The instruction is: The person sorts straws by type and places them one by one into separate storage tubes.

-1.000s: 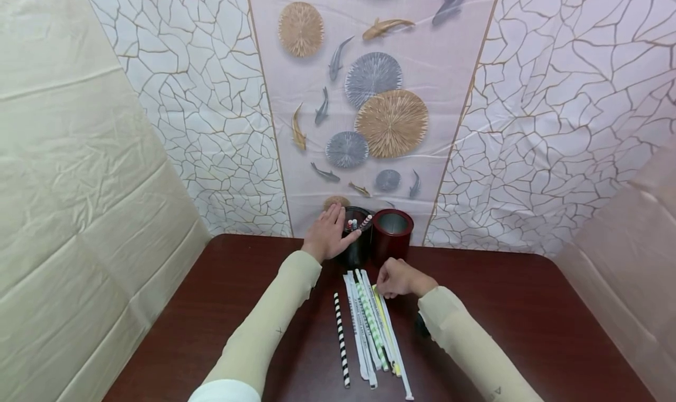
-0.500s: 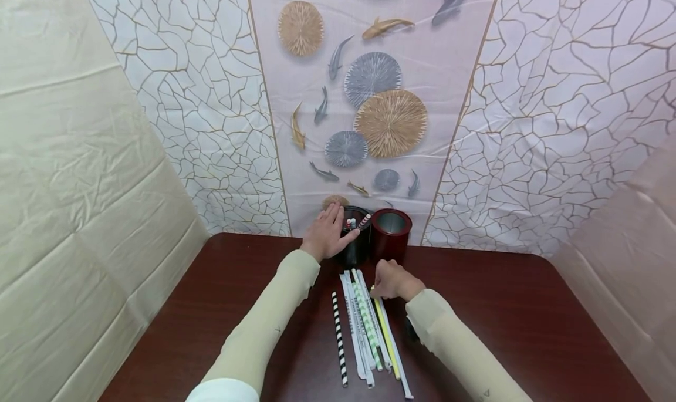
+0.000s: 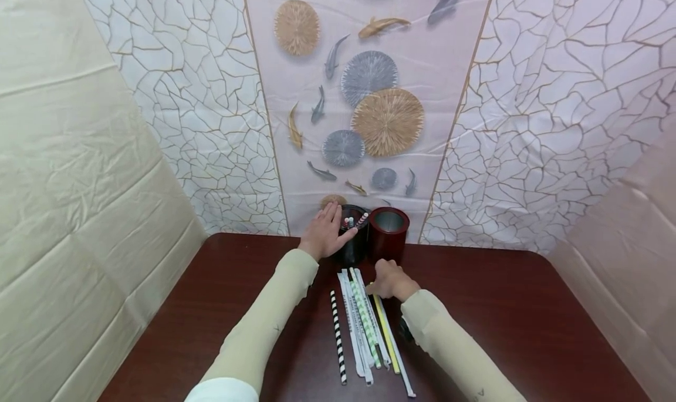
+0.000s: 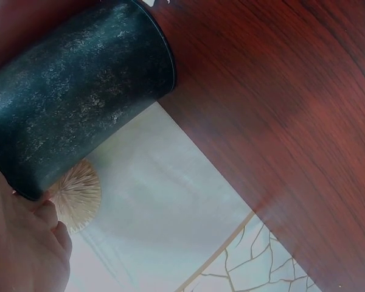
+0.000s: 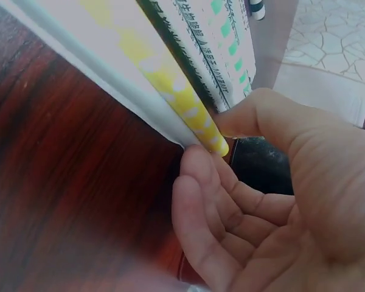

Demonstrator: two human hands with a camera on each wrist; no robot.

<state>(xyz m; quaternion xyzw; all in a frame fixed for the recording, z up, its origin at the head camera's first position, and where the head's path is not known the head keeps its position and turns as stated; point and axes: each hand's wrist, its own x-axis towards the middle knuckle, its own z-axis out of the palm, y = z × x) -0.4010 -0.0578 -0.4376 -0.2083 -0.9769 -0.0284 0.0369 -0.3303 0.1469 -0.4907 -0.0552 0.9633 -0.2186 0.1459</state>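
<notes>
My left hand (image 3: 322,233) spans the rim of the black cup (image 3: 355,250), its thumb along the near side and fingers at the far left. In the left wrist view that cup (image 4: 85,91) fills the upper left, the hand (image 4: 27,243) against its rim. My right hand (image 3: 392,280) is at the far end of several straws lying on the table. Seen from the right wrist, its thumb and fingers (image 5: 198,161) pinch the tip of a yellow straw with white spots (image 5: 188,106). A white-wrapped straw (image 5: 118,85) lies alongside, close to the fingertips.
A dark red cup (image 3: 388,246) stands right of the black one. Red-and-white straws (image 3: 362,219) stick out of the black cup. Left of the yellow straw lie green-striped (image 3: 364,317) and paper-wrapped straws (image 3: 350,317), then a black-and-white striped straw (image 3: 338,337). A patterned cloth (image 3: 388,123) hangs behind.
My right hand has shifted slightly left, its fingers closing at the yellow straw's far end. The yellow straw now shows more plainly, beside the wrapped straw. My left hand stays at the black cup.
</notes>
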